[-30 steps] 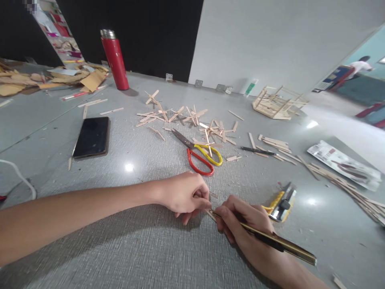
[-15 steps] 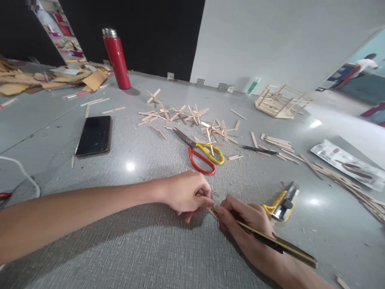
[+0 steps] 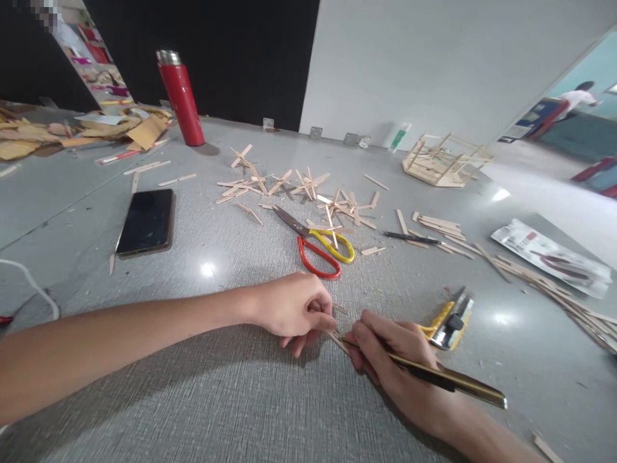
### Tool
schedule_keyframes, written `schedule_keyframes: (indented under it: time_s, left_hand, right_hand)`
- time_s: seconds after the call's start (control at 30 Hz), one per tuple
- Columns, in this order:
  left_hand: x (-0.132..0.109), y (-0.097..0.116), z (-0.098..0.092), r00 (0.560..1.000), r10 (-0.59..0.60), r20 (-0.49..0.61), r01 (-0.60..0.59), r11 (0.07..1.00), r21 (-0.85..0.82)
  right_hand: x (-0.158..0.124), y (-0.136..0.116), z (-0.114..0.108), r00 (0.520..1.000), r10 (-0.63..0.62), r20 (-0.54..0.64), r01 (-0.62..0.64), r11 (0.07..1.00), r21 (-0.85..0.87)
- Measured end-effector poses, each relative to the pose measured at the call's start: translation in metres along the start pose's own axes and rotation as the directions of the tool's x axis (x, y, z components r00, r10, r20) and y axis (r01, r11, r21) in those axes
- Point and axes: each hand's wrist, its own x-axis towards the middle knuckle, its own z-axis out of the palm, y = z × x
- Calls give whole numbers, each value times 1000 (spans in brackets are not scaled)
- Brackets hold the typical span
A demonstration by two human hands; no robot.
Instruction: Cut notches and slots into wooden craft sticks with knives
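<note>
Left hand: The left hand (image 3: 299,308) reaches in from the side, thumb and forefinger closed in a pinch on one end of a small wooden stick, the other fingers loosely curled beneath.
Right hand: The right hand (image 3: 398,354) is closed around a gold-coloured pen (image 3: 475,388) in a writing grip, the barrel slanting back over the hand.
Wooden stick: The stick (image 3: 341,344) lies between the two hands at the near middle of the grey tabletop (image 3: 231,405), the pen's tip against or just above it; contact is too small to tell.
Scissors: Red-and-yellow-handled scissors (image 3: 303,229) rest open just beyond the left hand.
Cutter: A yellow-and-silver utility cutter (image 3: 452,323) lies just beside the right hand.
Loose sticks: Crossed pieces (image 3: 281,182) scatter beyond the scissors; longer strips (image 3: 540,284) lie to the right, near a white packet (image 3: 552,257).
Table's far side: A red bottle (image 3: 180,99) stands behind a dark-screened smartphone (image 3: 146,222); a wooden stick frame (image 3: 436,168) sits at right.
Background: A person in white (image 3: 576,99) bends forward at upper right.
</note>
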Motion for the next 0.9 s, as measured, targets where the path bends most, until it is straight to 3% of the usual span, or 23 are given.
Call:
schedule_keyframes:
  time_s: [0.2,0.9]
  left_hand:
    - [-1,-1,0,1000,-19,1,19,1000,0]
    - [-1,-1,0,1000,-11,-13,11,1000,20]
  right_hand:
    - [-1,-4,0,989,76,-123,-52,982,182]
    - [3,4,6,999,-42,3,42,999,-34]
